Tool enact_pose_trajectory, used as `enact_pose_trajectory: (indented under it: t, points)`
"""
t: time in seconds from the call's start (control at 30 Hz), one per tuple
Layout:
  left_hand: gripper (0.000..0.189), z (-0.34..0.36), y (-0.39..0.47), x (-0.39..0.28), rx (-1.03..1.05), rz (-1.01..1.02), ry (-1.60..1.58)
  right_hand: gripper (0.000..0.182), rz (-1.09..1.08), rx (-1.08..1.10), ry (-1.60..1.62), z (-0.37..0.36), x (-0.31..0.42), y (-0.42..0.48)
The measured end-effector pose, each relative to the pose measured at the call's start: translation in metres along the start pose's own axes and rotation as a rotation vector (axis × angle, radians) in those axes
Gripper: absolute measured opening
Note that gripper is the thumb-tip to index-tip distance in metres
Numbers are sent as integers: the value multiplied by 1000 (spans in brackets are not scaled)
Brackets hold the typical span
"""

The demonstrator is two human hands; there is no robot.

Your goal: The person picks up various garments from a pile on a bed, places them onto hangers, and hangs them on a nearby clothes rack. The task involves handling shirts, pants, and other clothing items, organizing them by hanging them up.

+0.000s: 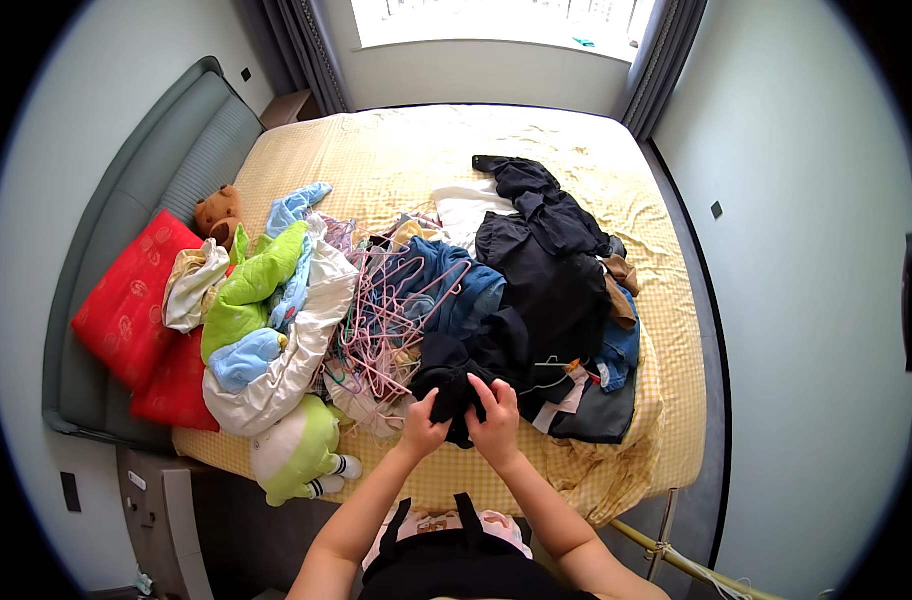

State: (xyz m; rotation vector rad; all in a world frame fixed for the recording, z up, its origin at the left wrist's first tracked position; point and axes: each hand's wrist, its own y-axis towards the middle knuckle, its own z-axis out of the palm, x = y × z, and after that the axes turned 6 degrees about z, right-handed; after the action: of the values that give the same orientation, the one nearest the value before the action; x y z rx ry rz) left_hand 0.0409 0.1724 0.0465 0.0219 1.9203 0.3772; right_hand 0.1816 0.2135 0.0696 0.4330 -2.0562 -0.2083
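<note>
Both of my hands grip a black garment (450, 390) at the near edge of the bed. My left hand (424, 429) pinches its left side, and my right hand (493, 420) holds its right side, a short way off. Just left of them lies a tangled heap of pink hangers (381, 330). Blue denim clothing (456, 281) is behind the hands. A large pile of black clothes (546, 292) spreads to the right, with a green hanger (552, 364) near its front. The kind of garment held cannot be told.
A yellow checked sheet (351, 150) covers the bed. Left are red cushions (137, 300), a brown teddy bear (219, 214), a green quilted cloth (257, 289), white bedding (306, 352) and a green plush toy (298, 454). A nightstand (159, 510) stands front left, a metal rail (662, 536) front right.
</note>
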Motion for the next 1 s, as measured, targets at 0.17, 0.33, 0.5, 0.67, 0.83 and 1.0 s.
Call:
enact_pose_trajectory:
  t: [0.17,0.33,0.5,0.67,0.83,1.0]
  points:
    - [32,-42,-39,-21,431,-34,243,45,-249,-12,-301,5,25,-33]
    - [30,-80,-82,-28,337,94,123,35,-314,308,91,29,30,-70]
    - [31,-127,-132,-19,6,233,169,38,-171,385,272,58,84,-128]
    - [29,-180,-187,17,-201,230,374,37,-107,479,484,87,144,-169]
    - [24,-255,-236,72,-451,9,498,23,256,335,730,105,158,-199]
    - [10,-347,-284,94,-524,-200,604,17,564,137,633,106,104,-198]
